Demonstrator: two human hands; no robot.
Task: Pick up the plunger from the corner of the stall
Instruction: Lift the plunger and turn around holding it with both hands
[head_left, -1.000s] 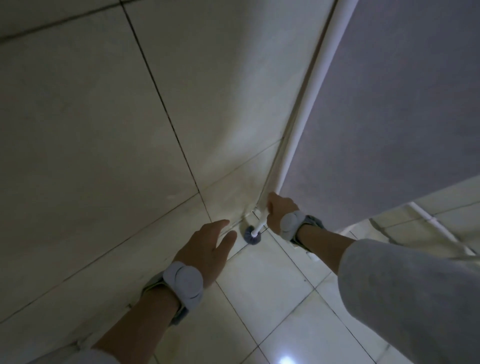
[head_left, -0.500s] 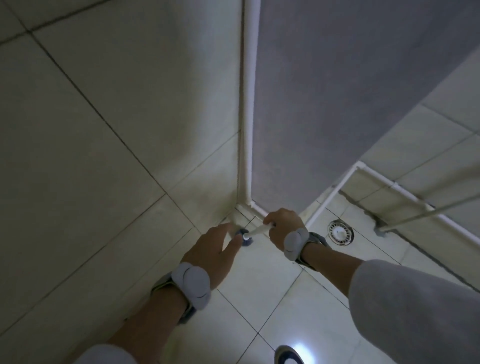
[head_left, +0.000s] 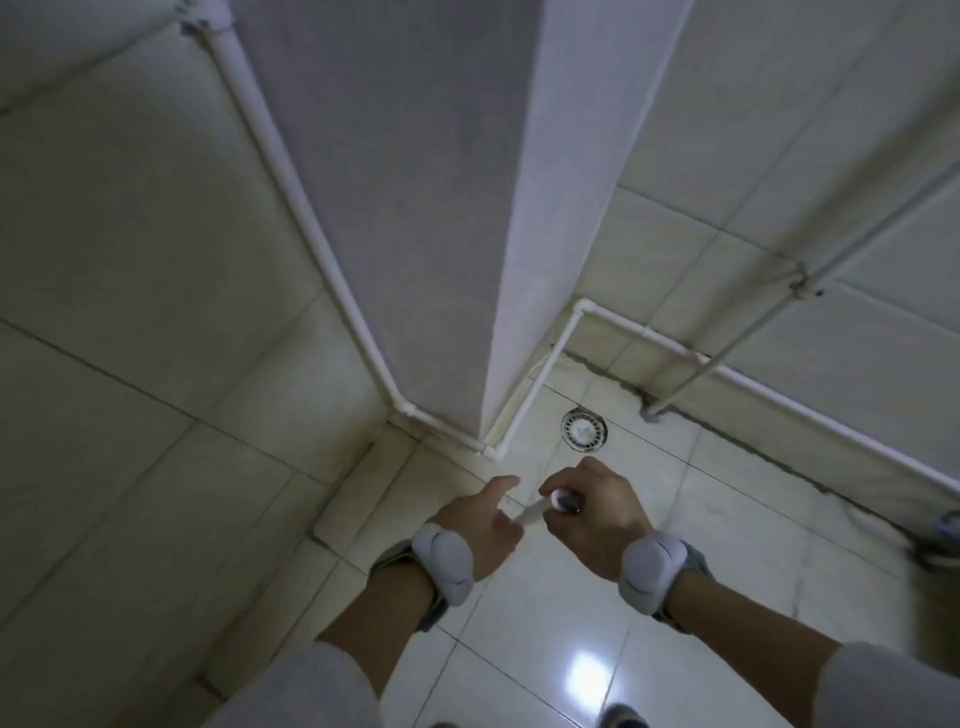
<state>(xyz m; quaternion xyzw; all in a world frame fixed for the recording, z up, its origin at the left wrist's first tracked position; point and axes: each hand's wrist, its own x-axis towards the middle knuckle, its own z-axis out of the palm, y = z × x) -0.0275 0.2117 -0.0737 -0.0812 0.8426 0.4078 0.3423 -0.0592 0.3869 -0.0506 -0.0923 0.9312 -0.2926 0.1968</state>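
The plunger (head_left: 532, 512) shows only as a short stretch of white handle between my two hands; its dark head is hidden behind my left hand. My right hand (head_left: 592, 512) is closed around the handle's top end. My left hand (head_left: 480, 525) hovers right beside the handle with its fingers apart and the thumb raised, holding nothing. Both hands are over the floor tiles just in front of the stall corner (head_left: 395, 415).
A grey stall partition (head_left: 415, 208) rises ahead, framed by white pipes (head_left: 291, 187). A round floor drain (head_left: 584, 428) lies just beyond my right hand. Thin metal rods (head_left: 727, 353) slant along the right wall. A shoe (head_left: 940, 540) sits at the right edge.
My right hand has lifted the plunger out of the corner and drawn it back toward me. The view has swung right, showing the drain and the right wall.
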